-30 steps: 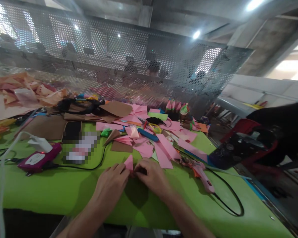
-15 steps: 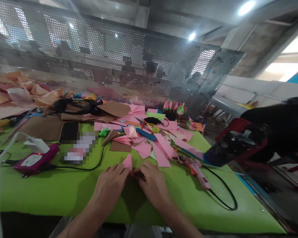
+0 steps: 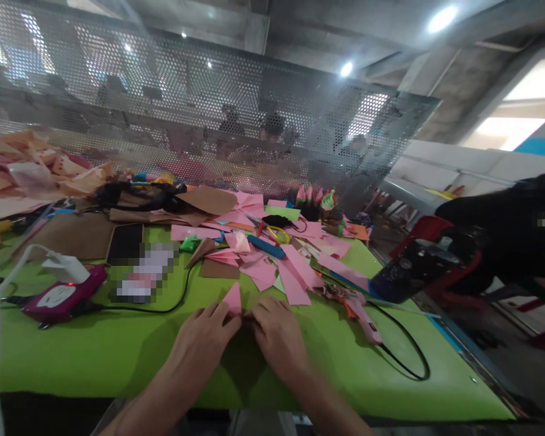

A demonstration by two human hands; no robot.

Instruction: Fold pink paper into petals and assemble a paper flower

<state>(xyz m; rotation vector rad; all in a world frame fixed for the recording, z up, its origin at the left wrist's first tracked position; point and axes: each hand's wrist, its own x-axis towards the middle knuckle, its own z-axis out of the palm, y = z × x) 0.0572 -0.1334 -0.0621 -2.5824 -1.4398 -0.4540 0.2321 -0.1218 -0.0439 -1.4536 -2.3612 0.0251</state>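
Note:
A pink piece of paper [image 3: 233, 298], pointed at its top, sticks up from the fingers of my left hand [image 3: 208, 334], which is closed on it. Close to its right side is my right hand [image 3: 276, 332], fingers curled, the tips near the paper's lower edge. What those right fingertips hold, if anything, is hidden. Both hands are low over the green tabletop [image 3: 345, 375]. Just beyond them lie pink paper strips [image 3: 295, 275] and a brown paper cone [image 3: 201, 251]. To the right rests a pink glue gun [image 3: 363, 315] with a black cord.
On the left are a purple power strip [image 3: 66, 297], a white charger [image 3: 66, 266] and a dark phone [image 3: 125, 243]. Crumpled peach paper [image 3: 31, 163] piles at the back left. A dark tumbler [image 3: 399, 272] stands right, near a person in black [image 3: 504, 224]. A perforated metal screen [image 3: 186, 109] rises behind.
My hands stay nearly in place around the pink paper, with only slight finger movement. The whole view has shifted a little.

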